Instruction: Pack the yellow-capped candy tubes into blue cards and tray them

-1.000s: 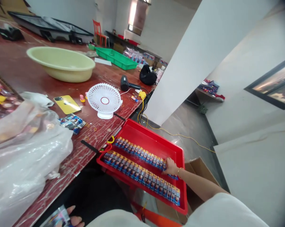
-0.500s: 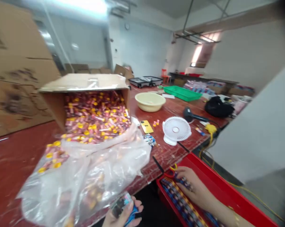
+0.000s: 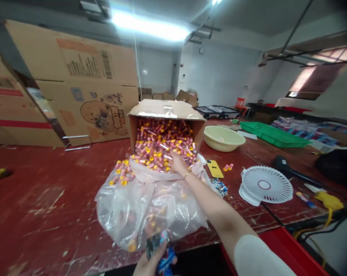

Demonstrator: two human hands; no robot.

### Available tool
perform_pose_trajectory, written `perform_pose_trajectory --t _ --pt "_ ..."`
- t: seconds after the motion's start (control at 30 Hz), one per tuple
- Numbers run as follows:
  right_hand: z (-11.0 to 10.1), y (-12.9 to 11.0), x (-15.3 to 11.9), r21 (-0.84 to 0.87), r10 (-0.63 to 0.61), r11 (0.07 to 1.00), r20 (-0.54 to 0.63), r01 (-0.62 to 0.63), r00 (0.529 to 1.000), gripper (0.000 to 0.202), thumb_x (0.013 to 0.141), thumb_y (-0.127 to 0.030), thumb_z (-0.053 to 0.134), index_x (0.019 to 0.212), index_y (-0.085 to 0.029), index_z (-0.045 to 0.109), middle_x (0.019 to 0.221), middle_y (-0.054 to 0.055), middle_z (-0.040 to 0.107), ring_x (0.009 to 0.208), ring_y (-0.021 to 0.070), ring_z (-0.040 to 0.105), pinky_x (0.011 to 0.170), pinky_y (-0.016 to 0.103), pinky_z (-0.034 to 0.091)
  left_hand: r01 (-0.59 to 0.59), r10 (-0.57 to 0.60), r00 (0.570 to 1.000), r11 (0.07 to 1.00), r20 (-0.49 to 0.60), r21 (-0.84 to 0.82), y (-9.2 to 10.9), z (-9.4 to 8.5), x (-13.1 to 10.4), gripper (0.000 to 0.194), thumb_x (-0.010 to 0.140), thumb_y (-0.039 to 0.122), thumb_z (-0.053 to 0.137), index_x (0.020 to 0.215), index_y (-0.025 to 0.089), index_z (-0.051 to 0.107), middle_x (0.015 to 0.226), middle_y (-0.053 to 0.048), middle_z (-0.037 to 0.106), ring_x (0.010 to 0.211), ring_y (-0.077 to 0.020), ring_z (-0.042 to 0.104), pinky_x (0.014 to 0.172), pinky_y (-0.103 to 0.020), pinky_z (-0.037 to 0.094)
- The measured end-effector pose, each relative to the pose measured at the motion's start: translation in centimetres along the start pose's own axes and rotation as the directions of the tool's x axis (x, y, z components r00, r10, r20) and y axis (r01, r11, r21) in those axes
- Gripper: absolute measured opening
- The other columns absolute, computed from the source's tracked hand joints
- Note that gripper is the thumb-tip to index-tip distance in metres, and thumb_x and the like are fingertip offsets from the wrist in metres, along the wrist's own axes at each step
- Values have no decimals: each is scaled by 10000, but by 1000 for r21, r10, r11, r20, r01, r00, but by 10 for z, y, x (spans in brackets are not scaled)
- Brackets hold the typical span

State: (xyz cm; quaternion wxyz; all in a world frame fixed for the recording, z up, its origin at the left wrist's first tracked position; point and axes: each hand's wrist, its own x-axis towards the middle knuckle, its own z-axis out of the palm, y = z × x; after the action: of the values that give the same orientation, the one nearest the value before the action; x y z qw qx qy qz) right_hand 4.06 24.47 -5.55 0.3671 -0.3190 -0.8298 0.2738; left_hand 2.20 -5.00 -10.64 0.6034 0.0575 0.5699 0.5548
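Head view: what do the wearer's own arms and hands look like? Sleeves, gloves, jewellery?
Right hand: ungloved, thin gold-coloured bracelet at the wrist. The forearm is bare up to a plain white sleeve, with no markings visible. Left hand: ungloved; the frame edge cuts off its arm, so can't tell about a sleeve there.

1 white fan [image 3: 265, 185] stands near 1 yellow phone [image 3: 215, 170].
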Motion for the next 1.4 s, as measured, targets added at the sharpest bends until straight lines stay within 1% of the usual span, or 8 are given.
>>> perform_pose_trajectory --t 0.1,0.2,0.3,0.4,0.67,1.1,1.23,1.4 --pt "-21 -8 -46 84 39 996 19 -40 999 174 879 -227 500 994 -171 619 1066 93 618 1031 216 547 938 402 413 -44 47 999 995 28 -84 5 4 -7 466 575 444 811 895 133 678 900 -137 756 831 -303 704 547 -337 566" --pt "-50 -25 -107 287 90 951 103 -116 991 216 865 -330 549 1052 -222 547 976 54 634 815 168 609 713 311 504 -76 80 994 996 74 -49 6 11 -7 392 577 363 831 838 109 686 809 -137 759 753 -255 709 573 -303 557" --pt "-72 -45 -158 612 180 751 175 -250 968 316 768 -331 694 973 -248 468 864 3 629 727 136 617 619 246 487 -75 78 990 997 115 -30 4 18 -6 345 591 344 827 809 116 689 708 -112 747 708 -225 698 580 -295 551" --pt "-81 -59 -184 685 221 650 246 -330 944 300 746 -321 726 838 -223 457 786 -7 609 694 124 602 604 233 472 -55 57 984 998 169 -21 2 21 -7 329 598 342 821 801 111 704 773 -129 754 753 -240 701 590 -297 553" --pt "-78 -75 -189 453 -14 888 193 -77 981 179 785 -239 684 899 -224 547 869 12 557 696 117 504 639 258 439 -108 106 987 994 121 12 1 18 -14 364 498 297 875 765 121 702 593 -42 697 624 -192 664 557 -309 565" --pt "-81 -87 -176 362 -87 932 246 -8 965 141 789 -236 653 876 -197 549 818 4 556 679 116 483 649 256 427 -240 212 957 962 199 130 -1 20 -9 289 498 290 866 606 112 665 497 -39 665 456 -126 575 471 -242 485" --pt "-73 -82 -170 378 1 913 382 -157 924 213 756 -336 694 839 -196 556 737 -16 538 637 113 461 602 248 410 -231 200 958 962 205 144 0 22 -10 274 500 277 867 609 117 673 490 -32 655 481 -153 605 464 -248 489" --pt "-54 -67 -186 519 156 743 480 -423 863 340 736 -469 689 788 -188 504 705 -27 524 645 111 502 616 248 434 -80 78 982 997 173 5 3 22 -16 335 545 331 848 762 107 727 719 -105 744 728 -245 692 572 -308 566"
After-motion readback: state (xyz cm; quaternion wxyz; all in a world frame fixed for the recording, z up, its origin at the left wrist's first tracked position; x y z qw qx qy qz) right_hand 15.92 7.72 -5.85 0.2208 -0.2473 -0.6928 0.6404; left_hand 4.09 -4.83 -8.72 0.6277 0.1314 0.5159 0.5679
